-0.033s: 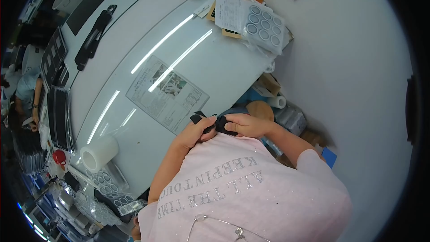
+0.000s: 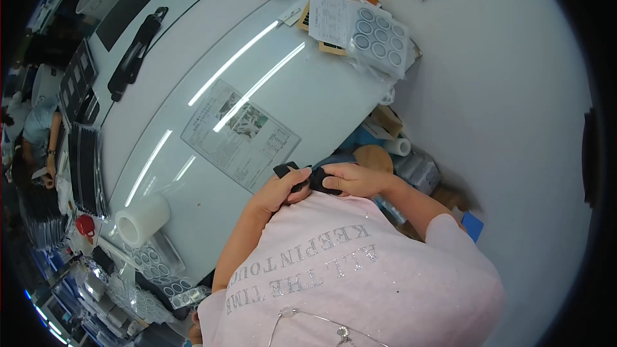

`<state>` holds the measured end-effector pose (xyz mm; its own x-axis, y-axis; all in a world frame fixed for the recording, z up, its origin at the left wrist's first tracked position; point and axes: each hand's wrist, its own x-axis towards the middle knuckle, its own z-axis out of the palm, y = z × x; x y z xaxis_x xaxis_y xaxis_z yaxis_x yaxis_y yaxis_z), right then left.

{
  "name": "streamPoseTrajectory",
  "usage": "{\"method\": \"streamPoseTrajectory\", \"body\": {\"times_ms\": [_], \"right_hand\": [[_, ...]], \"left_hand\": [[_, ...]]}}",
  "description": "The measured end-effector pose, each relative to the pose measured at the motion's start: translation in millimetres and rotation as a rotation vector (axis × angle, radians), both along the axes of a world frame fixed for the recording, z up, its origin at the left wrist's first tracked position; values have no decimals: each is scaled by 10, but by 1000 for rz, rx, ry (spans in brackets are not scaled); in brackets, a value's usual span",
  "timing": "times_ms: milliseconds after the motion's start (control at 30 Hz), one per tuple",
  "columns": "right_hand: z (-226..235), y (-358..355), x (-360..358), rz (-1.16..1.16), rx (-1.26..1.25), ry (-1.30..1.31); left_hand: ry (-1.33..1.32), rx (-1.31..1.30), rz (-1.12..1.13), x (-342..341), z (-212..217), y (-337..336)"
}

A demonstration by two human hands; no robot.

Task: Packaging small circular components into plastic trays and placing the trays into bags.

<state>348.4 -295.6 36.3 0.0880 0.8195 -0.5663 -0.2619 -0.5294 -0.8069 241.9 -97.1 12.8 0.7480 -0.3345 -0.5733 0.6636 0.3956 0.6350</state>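
Observation:
Both my hands are together in front of my waist, at the hem of the pink shirt (image 2: pixel 360 263). The fingers of my left hand (image 2: pixel 283 189) are closed round a black strap (image 2: pixel 285 169), whose short end sticks out past the thumb. Pinched in my right hand (image 2: pixel 352 180) is a black piece (image 2: pixel 318 180) that looks like part of a belt or buckle. The two black parts lie close side by side; my fingers hide whether they are joined.
Ahead is a glass-topped table (image 2: pixel 334 103) with a printed sheet (image 2: pixel 241 135). A white film roll (image 2: pixel 143 220) and plastic trays (image 2: pixel 164 273) lie left. Papers and a ring-filled tray (image 2: pixel 379 38) sit at the far corner. Boxes (image 2: pixel 418 170) stand below right, beside the wall (image 2: pixel 501 103).

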Motion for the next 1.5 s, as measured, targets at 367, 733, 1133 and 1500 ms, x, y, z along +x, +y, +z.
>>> {"method": "streamPoseTrajectory", "body": {"times_ms": [367, 733, 1133, 1500], "right_hand": [[-212, -62, 75, 111, 74, 234], [-97, 117, 21, 113, -67, 154], [-171, 109, 426, 553, -288, -186], [196, 668, 232, 824, -189, -554]], "left_hand": [[-50, -432, -387, 129, -261, 154], [-57, 719, -208, -5, -60, -125], [44, 1030, 190, -1320, 52, 510], [173, 730, 324, -1838, 444, -24]]}}
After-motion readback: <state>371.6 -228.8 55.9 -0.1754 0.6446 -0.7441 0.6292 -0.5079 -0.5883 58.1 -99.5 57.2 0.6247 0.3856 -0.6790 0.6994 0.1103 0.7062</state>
